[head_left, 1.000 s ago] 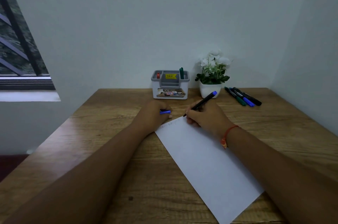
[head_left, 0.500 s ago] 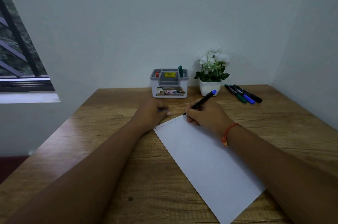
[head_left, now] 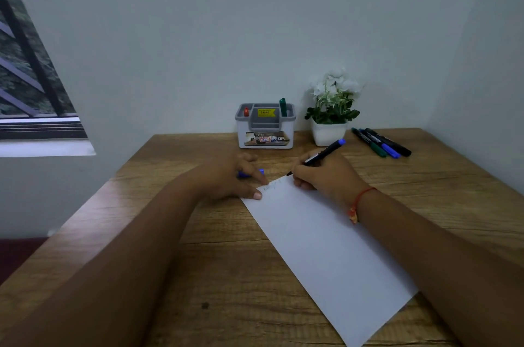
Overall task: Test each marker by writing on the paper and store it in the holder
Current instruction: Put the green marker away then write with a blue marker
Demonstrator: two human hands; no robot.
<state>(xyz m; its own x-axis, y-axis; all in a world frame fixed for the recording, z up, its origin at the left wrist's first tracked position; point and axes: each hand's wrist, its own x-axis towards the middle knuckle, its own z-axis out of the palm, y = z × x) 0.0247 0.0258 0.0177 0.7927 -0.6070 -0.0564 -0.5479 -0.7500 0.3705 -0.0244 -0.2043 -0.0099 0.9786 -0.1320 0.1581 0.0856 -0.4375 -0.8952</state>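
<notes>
Right hand (head_left: 326, 176) round marker (head_left: 323, 153), left hand (head_left: 226, 179) round blue cap (head_left: 261, 171), wooden desk (head_left: 226, 275) against pale walls (head_left: 255, 34).

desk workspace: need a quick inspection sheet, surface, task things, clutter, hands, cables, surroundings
surface: wooden table, grain showing.
job's things: paper lies at an angle, with faint writing at its far end; the held marker has its tip on the paper; the holder stands by the wall with a red marker and a green marker in it; three loose markers lie at the right.
clutter: potted plant beside the holder.
hands: left hand holds a blue cap and presses the paper's corner; right hand grips the held marker.
cables: nothing seen.
surroundings: plain wall behind, window at left.
</notes>
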